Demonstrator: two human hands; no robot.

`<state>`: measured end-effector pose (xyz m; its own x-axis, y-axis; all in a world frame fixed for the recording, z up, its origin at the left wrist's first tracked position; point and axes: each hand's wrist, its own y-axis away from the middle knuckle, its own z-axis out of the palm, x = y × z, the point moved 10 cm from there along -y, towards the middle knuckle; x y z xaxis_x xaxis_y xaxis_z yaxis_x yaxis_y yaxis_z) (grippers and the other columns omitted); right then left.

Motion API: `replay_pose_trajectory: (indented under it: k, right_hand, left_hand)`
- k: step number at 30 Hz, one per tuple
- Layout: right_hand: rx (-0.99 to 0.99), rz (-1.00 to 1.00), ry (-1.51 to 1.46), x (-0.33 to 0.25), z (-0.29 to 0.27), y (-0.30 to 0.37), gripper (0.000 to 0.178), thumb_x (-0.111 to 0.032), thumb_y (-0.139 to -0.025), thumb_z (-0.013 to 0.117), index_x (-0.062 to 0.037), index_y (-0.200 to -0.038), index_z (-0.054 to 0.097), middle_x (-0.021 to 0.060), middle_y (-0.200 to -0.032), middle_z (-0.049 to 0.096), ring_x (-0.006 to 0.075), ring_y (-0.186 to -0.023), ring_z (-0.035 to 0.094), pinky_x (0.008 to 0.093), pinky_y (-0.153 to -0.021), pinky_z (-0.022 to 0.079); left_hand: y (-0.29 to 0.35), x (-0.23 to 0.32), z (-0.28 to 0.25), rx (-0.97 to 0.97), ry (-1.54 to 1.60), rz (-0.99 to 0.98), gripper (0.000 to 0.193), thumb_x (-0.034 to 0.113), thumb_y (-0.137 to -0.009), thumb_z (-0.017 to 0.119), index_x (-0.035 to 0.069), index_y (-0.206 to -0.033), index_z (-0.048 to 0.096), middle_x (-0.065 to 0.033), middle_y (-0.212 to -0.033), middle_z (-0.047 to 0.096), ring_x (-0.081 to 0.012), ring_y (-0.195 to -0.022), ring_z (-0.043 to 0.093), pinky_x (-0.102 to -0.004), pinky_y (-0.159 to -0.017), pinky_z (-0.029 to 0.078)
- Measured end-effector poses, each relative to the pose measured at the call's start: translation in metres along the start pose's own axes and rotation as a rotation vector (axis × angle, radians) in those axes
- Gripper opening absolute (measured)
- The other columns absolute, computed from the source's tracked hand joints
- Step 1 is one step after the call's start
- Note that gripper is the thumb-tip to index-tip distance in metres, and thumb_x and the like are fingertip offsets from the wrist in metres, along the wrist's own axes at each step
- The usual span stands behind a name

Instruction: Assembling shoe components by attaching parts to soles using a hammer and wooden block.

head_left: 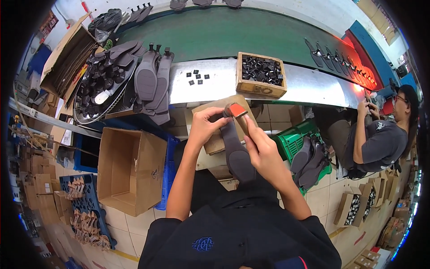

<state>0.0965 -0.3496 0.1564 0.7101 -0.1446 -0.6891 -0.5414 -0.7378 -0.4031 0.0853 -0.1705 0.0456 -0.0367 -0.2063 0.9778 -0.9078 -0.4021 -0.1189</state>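
A grey high-heeled shoe sole (238, 158) lies toe toward me across a wooden block (209, 144) in front of my lap. My left hand (204, 129) pinches with thumb and fingers at its heel end; whether a small tip sits between the fingers is hidden. Wrapped around the handle of a hammer (236, 109) is my right hand (263, 150). The hammer head, with an orange-red side, hovers at or just over the heel, close to my left fingertips. Several small black square heel tips (200, 82) are spread on the metal bench edge (179, 92) beyond.
A wooden box (260, 88) of black heel tips stands on the bench. Grey soles (152, 80) and a heaped wire basket (101, 119) are at left, above a cardboard box (130, 170). Right: a green crate (286, 142) of soles and a seated person (380, 139). A green conveyor (251, 38) runs behind.
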Motion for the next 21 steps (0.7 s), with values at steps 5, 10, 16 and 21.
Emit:
replay_pose_trajectory:
  k: [5, 10, 16, 21]
  right_hand:
    - [0.121, -0.121, 0.055, -0.050, -0.050, 0.002, 0.051, 0.002, -0.097, 0.056, 0.0080, -0.146, 0.042, 0.0107, -0.089, 0.063, 0.0097, -0.066, 0.056, 0.0254, -0.059, 0.047]
    - [0.025, -0.043, 0.066, -0.026, -0.013, 0.002, 0.048, 0.002, -0.092, 0.063, 0.0091, -0.137, 0.051, 0.0225, -0.103, 0.066, 0.0353, -0.087, 0.068, 0.0394, -0.075, 0.054]
    - [0.149, -0.037, 0.061, -0.049, -0.059, 0.010, 0.045, 0.002, -0.094, 0.060, 0.0070, -0.138, 0.052, 0.0136, -0.086, 0.065, 0.0179, -0.068, 0.065, 0.0311, -0.061, 0.053]
    - [0.032, -0.034, 0.035, -0.011, -0.004, 0.004, 0.053, 0.005, -0.092, 0.064, 0.0007, -0.143, 0.050, 0.0193, -0.090, 0.063, 0.0294, -0.073, 0.062, 0.0353, -0.070, 0.052]
  left_hand:
    - [0.009, 0.008, -0.005, 0.020, -0.438, 0.184, 0.127, 0.033, -0.077, 0.085, -0.008, -0.154, -0.007, -0.0111, -0.132, 0.066, -0.0337, -0.134, 0.051, -0.0412, -0.114, 0.035]
    - [0.012, 0.011, -0.003, -0.023, -0.638, 0.074, 0.128, 0.044, -0.081, 0.078, -0.007, -0.153, -0.014, -0.0028, -0.145, 0.057, -0.0307, -0.149, 0.031, -0.0512, -0.125, 0.012]
    - [0.013, 0.008, -0.003, -0.080, -0.643, 0.067, 0.128, 0.046, -0.080, 0.076, -0.005, -0.154, -0.015, -0.0017, -0.147, 0.055, -0.0294, -0.149, 0.030, -0.0519, -0.125, 0.005]
    - [0.017, 0.016, -0.003, -0.035, -0.744, 0.150, 0.053, 0.043, -0.083, 0.073, 0.017, -0.129, 0.068, 0.0002, -0.138, 0.063, -0.0311, -0.145, 0.037, -0.0697, -0.117, 0.000]
